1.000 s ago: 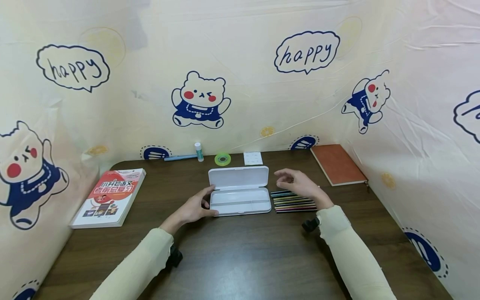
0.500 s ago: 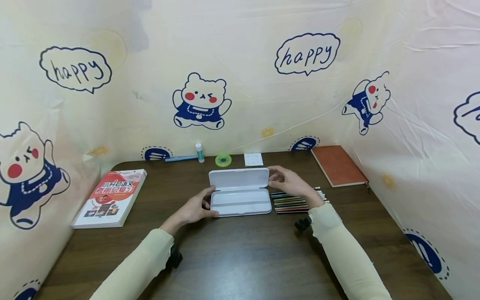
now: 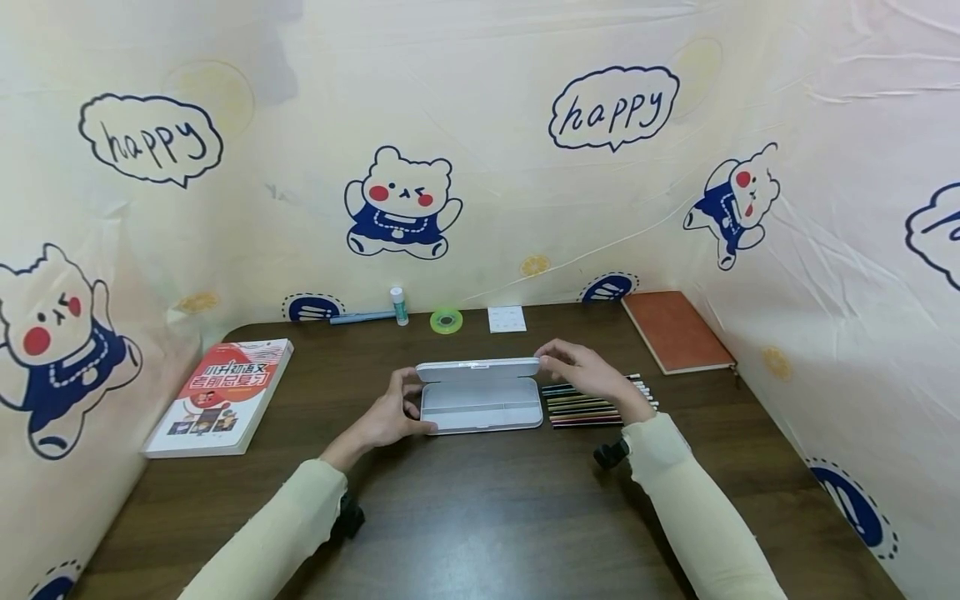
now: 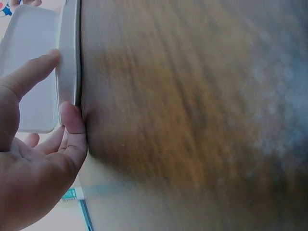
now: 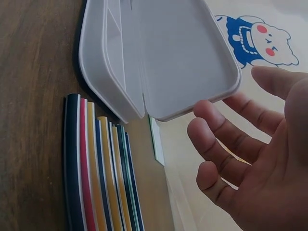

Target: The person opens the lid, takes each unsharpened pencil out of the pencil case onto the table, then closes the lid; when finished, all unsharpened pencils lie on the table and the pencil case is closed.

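An opened white pencil case (image 3: 461,400) lies on the brown table, its divided tray showing. Its lid (image 3: 480,373) stands tilted forward, partly lowered over the tray. My left hand (image 3: 386,414) grips the case's left end, thumb at the front corner; in the left wrist view, fingertips press on the case's edge (image 4: 69,48). At the lid's right edge, my right hand (image 3: 585,371) touches with its fingertips. Seen from the right wrist, its fingers are loosely bent behind the lid (image 5: 187,57) and the thumb is apart from it. Several colored pencils (image 3: 585,408) lie beside the case, under the right hand.
A thick book (image 3: 217,396) lies at left, and a brown notebook (image 3: 675,332) at back right. Along the back edge are a blue pen (image 3: 362,317), a glue stick (image 3: 399,307), green tape (image 3: 446,321) and a white paper pad (image 3: 507,318).
My right hand has moved left from above the pencils to the lid's edge. The lid has tipped forward from leaning back. The left hand has stayed at the case's left end.
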`<state>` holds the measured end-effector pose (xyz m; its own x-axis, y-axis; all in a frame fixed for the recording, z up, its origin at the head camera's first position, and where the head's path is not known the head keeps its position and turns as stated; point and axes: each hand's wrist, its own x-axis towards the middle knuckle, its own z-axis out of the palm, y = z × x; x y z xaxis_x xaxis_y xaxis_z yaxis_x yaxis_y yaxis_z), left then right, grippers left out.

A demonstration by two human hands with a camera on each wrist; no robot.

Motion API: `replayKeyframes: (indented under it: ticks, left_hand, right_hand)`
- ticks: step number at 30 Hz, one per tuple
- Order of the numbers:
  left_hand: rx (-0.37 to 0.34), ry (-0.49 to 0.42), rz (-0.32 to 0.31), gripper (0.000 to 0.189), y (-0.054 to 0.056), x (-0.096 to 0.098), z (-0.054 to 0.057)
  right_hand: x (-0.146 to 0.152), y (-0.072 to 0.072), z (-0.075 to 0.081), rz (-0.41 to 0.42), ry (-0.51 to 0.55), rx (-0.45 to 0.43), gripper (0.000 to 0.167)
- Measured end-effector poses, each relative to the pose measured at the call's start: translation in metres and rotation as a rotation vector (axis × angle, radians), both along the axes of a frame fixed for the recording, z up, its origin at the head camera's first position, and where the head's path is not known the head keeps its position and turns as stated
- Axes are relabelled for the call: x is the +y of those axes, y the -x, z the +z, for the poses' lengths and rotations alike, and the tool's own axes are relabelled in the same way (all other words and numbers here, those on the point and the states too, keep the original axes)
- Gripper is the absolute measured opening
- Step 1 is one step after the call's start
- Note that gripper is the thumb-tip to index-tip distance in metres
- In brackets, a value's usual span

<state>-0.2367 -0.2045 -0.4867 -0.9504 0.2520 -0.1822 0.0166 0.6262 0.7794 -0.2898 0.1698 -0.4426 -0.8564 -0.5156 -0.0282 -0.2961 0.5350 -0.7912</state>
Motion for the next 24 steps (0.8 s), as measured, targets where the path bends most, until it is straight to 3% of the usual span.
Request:
replayKeyframes:
  ticks: [7, 13, 18, 24]
  left_hand:
    - [0.038, 0.025, -0.034, 0.085, -0.003, 0.0, 0.003]
    - [0.011, 0.041, -0.028, 0.069, -0.005, -0.002, 0.005]
    - [-0.043, 0.004, -0.007, 0.062, -0.004, -0.002, 0.008]
    - [-0.013, 0.065, -0.001, 0.057, -0.002, -0.001, 0.008]
  right_hand:
    - [0.0, -0.006, -0.007, 0.037, -0.082, 0.06, 0.024]
    - [-0.004, -0.011, -0.014, 0.064, -0.135, 0.067, 0.015]
    - [-0.007, -0.015, -0.016, 0.069, -0.198, 0.087, 0.029]
    - [-0.011, -0.015, -0.022, 0.09, -0.263, 0.138, 0.046]
